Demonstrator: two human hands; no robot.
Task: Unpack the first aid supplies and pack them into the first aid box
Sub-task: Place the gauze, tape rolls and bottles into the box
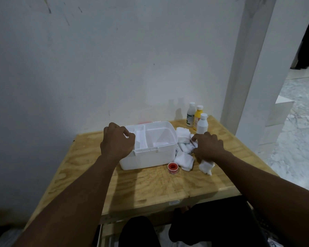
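A white first aid box stands open in the middle of the wooden table, its inner tray with dividers showing. My left hand rests on the box's left rim, fingers curled over the edge. My right hand lies on a heap of white gauze rolls and pads just right of the box, fingers closed around one packet. A small red tape roll sits in front of the box's right corner. Three bottles stand at the back right: white with green label, yellow, white.
The table is pushed against a white wall. A white pillar rises to the right, with grey speckled floor beyond. My dark-clothed legs are below the table's front edge. Bare wood lies in front of the box.
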